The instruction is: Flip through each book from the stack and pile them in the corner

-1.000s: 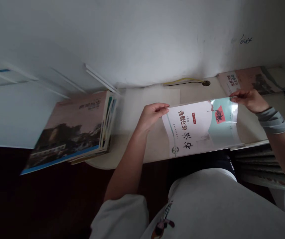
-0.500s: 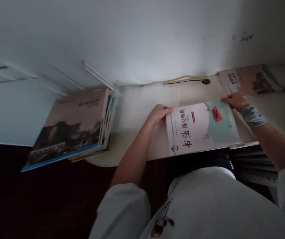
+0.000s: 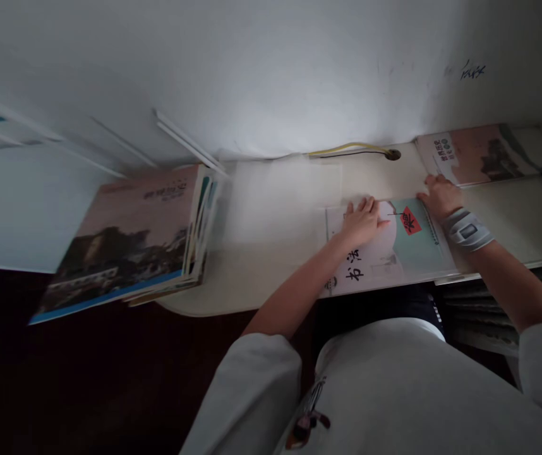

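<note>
A thin workbook [image 3: 408, 253] with a white and pale green cover, black brush characters and a small red square lies flat on the pale desk [image 3: 271, 265]. My left hand [image 3: 363, 221] rests on its cover with the fingers stretched out flat. My right hand [image 3: 439, 194], with a grey band on the wrist, sits at the book's far right corner, fingers curled at the edge. What those fingers hold, if anything, is hidden.
A stack of books [image 3: 133, 243] with a pinkish photo cover overhangs the desk's left end. Another book [image 3: 479, 151] lies at the back right against the white wall. A yellow cable [image 3: 351, 150] runs to a hole in the desk. More books fill a shelf [image 3: 489, 309] under the desk's right side.
The workbook was held up by both hands and has come down flat on the desk. My left hand let go of its left edge and moved onto the cover, palm down.
</note>
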Motion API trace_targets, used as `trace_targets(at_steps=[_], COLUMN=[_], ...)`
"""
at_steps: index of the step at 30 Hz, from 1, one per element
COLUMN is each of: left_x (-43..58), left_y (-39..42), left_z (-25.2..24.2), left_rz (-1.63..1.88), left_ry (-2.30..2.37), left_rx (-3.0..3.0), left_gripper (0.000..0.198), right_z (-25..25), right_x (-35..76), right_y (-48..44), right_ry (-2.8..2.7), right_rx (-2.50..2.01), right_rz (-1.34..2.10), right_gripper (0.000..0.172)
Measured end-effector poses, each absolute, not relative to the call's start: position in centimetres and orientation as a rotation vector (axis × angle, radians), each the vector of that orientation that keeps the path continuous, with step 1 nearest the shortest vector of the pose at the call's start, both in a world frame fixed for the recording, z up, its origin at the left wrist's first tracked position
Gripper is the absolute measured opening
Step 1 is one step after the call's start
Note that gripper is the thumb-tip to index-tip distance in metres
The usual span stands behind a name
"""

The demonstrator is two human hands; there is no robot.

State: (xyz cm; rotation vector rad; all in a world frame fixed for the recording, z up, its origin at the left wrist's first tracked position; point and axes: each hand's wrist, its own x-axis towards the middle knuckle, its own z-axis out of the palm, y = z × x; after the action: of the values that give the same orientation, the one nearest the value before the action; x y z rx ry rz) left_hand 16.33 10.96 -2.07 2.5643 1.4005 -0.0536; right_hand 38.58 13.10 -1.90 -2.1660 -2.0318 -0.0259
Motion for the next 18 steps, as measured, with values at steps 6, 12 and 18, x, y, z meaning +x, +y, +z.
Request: trace_targets(at_steps=[6, 12, 18], left_x=[15.9, 14.9, 11.4], left_y=[11.0, 11.4, 11.7], left_z=[-3.6, -4.1, -4.3], left_rz=[-0.077, -0.006, 0.052], left_ry=[1.384, 1.375, 1.574], left_rx=[2.552, 2.573, 2.433], left_gripper=[0.06, 0.06, 0.062], right_z=[-3.1, -4.8, -5.0], right_x=[31.3, 34.2, 38.7], right_y=[10.3, 11.0, 11.0], right_ry=[-2.676, -2.701, -2.635], right_rx=[-1.444, -1.435, -1.533], right_rz=[0.201, 0.211, 0.111], right_gripper=[0.075, 0.086, 0.081])
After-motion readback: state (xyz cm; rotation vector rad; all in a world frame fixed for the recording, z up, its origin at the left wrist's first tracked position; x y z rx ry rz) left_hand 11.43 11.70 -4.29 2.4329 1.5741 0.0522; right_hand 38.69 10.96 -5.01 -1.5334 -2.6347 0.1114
